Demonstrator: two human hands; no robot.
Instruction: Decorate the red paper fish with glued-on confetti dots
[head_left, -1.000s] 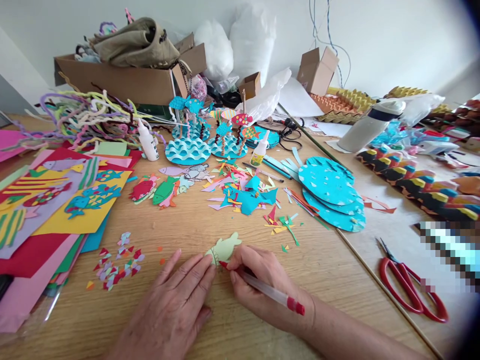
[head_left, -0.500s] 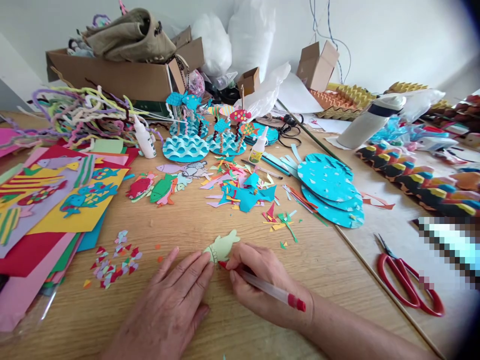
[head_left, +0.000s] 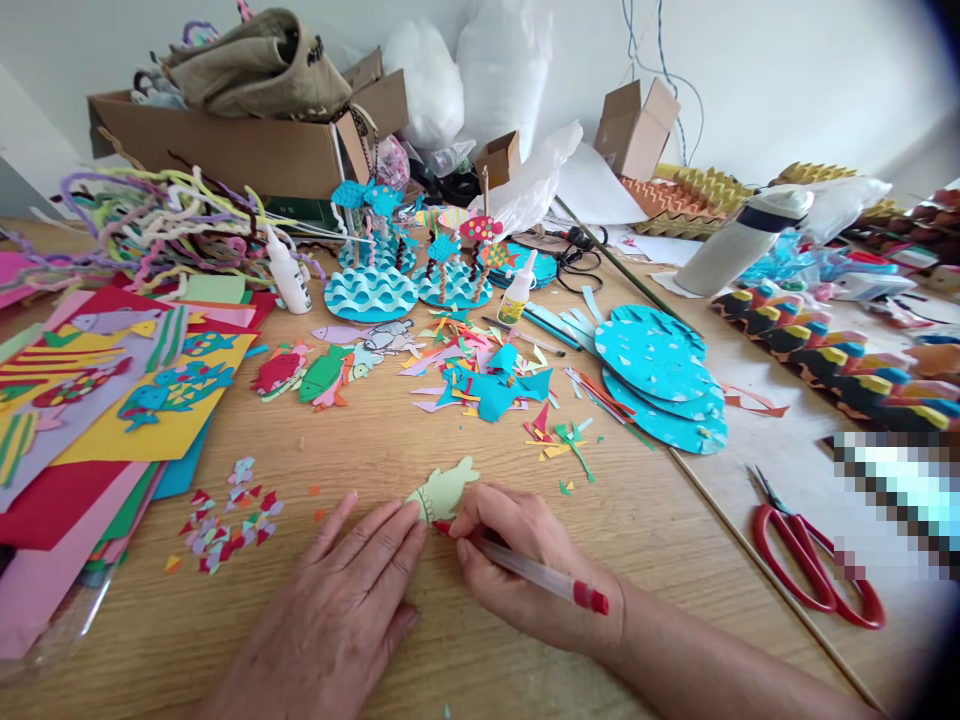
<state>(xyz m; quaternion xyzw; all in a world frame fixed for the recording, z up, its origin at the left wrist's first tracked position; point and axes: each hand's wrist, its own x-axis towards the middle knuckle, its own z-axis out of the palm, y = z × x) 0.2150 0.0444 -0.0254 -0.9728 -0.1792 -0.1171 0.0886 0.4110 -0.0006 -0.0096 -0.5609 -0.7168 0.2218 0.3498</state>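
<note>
A pale green paper fish (head_left: 448, 487) lies on the wooden table, with scalloped lines drawn near its left end. My left hand (head_left: 345, 590) rests flat beside it, fingers stretched out, the fingertips on the fish's left edge. Pinched in my right hand (head_left: 525, 570) is a red pen (head_left: 536, 572) with a clear barrel, its tip at the fish's lower edge. Small triangular paper bits (head_left: 232, 520) lie to the left of my left hand. Beyond the fish are a green paper fish (head_left: 322, 374) and a heap of coloured scraps (head_left: 495, 375).
Red-handled scissors (head_left: 806, 555) and a thin stick (head_left: 750, 545) lie at the right. Blue paper discs (head_left: 652, 365) are stacked behind. Coloured paper sheets (head_left: 75, 500) cover the left side. Two glue bottles (head_left: 288, 273) and a white bottle (head_left: 742, 243) stand farther back.
The pen in my right hand has shifted very slightly, and the scalloped lines on the fish look a little longer. My left hand keeps its place.
</note>
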